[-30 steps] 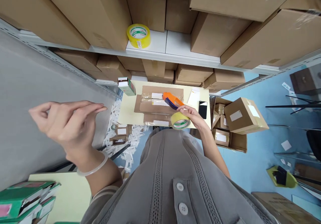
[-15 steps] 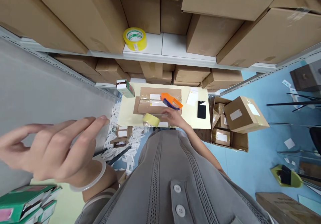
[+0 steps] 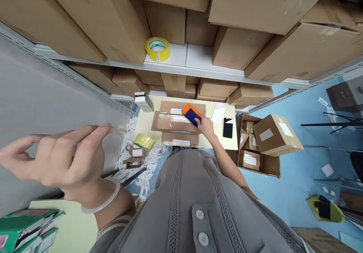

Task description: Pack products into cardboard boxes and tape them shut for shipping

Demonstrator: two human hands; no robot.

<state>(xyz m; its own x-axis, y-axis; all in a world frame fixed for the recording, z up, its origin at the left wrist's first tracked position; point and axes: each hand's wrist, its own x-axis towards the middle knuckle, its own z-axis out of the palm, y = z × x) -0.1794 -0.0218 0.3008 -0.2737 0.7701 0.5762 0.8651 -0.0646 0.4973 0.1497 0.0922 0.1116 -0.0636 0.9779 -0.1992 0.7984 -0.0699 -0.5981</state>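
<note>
My right hand (image 3: 206, 126) grips an orange and dark-blue tape cutter (image 3: 191, 113) over a flat cardboard box (image 3: 178, 125) lying on the pale table. Clear tape and white labels show on the box. Large and close to the camera, my left hand (image 3: 70, 156) is raised at the left, fingers bent, a white bracelet on its wrist. A faint see-through streak shows by its fingertips; what they hold, if anything, I cannot make out. A yellow tape roll (image 3: 144, 141) is at the table's front left edge, between my left hand and the box.
A black phone (image 3: 227, 127) and white paper (image 3: 217, 114) lie right of the box; a small green-white carton (image 3: 143, 101) stands at back left. Another yellow tape roll (image 3: 157, 49) sits on the shelf (image 3: 198, 58) among cardboard boxes. An open carton (image 3: 273, 166) holds small parcels.
The yellow tape roll has shifted left, away from my right hand. My right hand has closed on the tape cutter, which lay loose on the box. My left hand has moved slightly left.
</note>
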